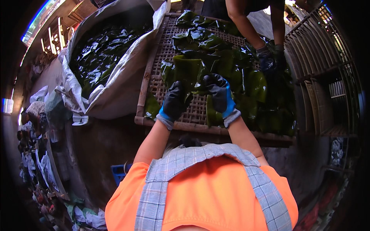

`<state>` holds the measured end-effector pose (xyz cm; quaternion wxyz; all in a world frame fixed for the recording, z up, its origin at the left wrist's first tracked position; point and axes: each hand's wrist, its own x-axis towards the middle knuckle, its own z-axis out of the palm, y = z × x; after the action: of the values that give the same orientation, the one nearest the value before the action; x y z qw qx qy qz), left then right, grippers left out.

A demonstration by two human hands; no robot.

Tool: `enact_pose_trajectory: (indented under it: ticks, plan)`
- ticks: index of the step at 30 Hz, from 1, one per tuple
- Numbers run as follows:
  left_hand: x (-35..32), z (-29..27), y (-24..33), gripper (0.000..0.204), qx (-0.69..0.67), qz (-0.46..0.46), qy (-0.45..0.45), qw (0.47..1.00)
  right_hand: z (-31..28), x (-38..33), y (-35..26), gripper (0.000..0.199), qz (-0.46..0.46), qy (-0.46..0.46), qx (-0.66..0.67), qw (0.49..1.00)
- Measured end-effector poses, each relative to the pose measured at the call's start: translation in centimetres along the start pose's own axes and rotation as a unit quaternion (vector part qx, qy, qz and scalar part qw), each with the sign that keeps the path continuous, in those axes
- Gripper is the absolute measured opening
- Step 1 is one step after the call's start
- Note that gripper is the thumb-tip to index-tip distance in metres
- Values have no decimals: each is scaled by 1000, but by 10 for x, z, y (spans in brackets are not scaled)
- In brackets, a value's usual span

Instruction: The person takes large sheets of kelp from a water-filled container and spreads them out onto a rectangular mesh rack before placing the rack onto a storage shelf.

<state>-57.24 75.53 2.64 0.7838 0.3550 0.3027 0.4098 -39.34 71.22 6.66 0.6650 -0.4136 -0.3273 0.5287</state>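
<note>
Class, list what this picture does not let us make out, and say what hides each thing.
All in the head view:
- Co-worker: head cut off by the top edge.
- Exact grip of the left hand and right hand: hidden by their curled fingers.
- Right part of the woven tray: covered by green leaves.
- Blue object: partly behind the orange sleeve.
</note>
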Motion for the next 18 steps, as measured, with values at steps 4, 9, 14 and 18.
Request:
enact_pose_trajectory:
  ticks: [4,9,14,18]
  plan:
    - [-7,23,-10,34,23,32,38,999,-16,-14,-17,16,59,37,25,997]
    - [-10,18,-3,43,-18,-12,-44,999,-49,-14,-12,22,3,93,-44,995]
    - [-12,32,15,53,-195,-130,-128,964,-53,-18,-33,25,-35,34,-25,999]
    - [-2,8,-1,53,23,88,-146,985,-61,-21,-34,21,29,29,-19,999]
